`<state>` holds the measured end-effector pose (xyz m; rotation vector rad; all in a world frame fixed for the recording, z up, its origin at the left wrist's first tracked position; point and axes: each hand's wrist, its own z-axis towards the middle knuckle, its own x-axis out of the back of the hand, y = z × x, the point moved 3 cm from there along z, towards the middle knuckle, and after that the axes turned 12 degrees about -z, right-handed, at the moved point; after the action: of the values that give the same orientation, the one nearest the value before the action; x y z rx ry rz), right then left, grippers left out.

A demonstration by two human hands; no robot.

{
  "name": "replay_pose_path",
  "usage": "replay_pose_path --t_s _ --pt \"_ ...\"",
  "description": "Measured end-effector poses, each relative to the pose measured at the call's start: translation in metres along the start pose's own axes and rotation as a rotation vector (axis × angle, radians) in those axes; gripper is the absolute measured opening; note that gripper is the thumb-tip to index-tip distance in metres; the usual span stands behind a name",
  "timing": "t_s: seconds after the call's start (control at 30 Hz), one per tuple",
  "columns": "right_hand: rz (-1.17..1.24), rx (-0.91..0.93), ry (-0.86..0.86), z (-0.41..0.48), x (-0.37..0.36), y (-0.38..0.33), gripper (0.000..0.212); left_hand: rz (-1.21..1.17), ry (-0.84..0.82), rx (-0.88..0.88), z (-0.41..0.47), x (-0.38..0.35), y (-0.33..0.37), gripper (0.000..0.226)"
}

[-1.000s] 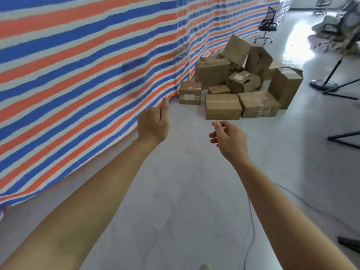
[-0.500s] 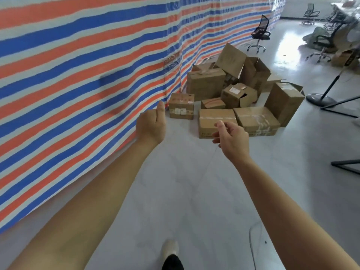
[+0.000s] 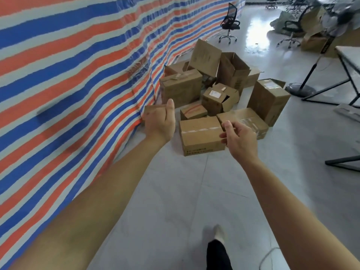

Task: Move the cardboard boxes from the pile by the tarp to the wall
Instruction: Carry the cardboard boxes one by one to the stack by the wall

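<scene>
The nearest box (image 3: 200,136), closed and taped along its top, lies on the smooth pale floor (image 3: 185,191) straight ahead of both outstretched arms, its long axis crosswise to them. The left hand (image 3: 159,123) hangs off the box's left end, thumb up, fingers loosely curled on nothing. The right hand (image 3: 240,141) hangs before its right end, fingers half bent and empty, and looks the nearer. Behind the box the rest of the pile (image 3: 181,90) crowds against the striped tarp (image 3: 78,75) on its left. Far beyond it stands an office chair (image 3: 229,24).
</scene>
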<state>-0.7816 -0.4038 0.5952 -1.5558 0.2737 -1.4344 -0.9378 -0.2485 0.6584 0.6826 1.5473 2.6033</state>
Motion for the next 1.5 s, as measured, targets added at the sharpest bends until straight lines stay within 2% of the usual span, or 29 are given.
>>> replay_pose_path --t_s 0.13,0.23,0.33,0.43,0.63,0.9,1.07,1.23,1.37,1.43,1.5 --pt "-0.025 -0.007 -0.034 0.107 -0.035 0.027 0.029 0.088 -0.023 0.053 0.081 -0.087 -0.04 0.048" --pt "-0.059 -0.008 -0.071 0.205 -0.051 0.04 0.03 0.115 0.022 0.107 0.149 -0.153 -0.054 0.05" --pt "-0.072 0.001 -0.113 0.292 -0.061 0.04 0.027 0.103 -0.005 0.159 0.208 -0.2 -0.053 0.045" --pt "-0.06 0.011 -0.146 0.364 -0.081 0.032 0.024 0.099 0.026 0.195 0.263 -0.226 -0.065 0.04" --pt "-0.135 0.055 -0.26 0.476 -0.154 0.031 0.031 0.149 -0.012 0.281 0.363 -0.266 -0.142 0.032" --pt "-0.234 -0.046 -0.329 0.614 -0.291 0.068 0.028 0.037 -0.124 0.489 0.493 -0.363 -0.312 0.043" --pt "-0.343 -0.181 -0.435 0.68 -0.393 0.134 0.03 0.185 -0.321 0.604 0.547 -0.445 -0.444 0.063" --pt "-0.4 -0.332 -0.586 0.696 -0.498 0.237 0.032 0.32 -0.526 0.772 0.542 -0.531 -0.566 0.064" --pt "-0.399 -0.406 -0.756 0.682 -0.585 0.319 0.032 0.358 -0.587 0.861 0.518 -0.591 -0.677 0.068" --pt "-0.396 -0.449 -0.825 0.671 -0.627 0.36 0.03 0.36 -0.592 0.898 0.501 -0.621 -0.735 0.06" --pt "-0.372 -0.507 -0.871 0.655 -0.657 0.395 0.028 0.384 -0.628 0.915 0.487 -0.646 -0.778 0.043"
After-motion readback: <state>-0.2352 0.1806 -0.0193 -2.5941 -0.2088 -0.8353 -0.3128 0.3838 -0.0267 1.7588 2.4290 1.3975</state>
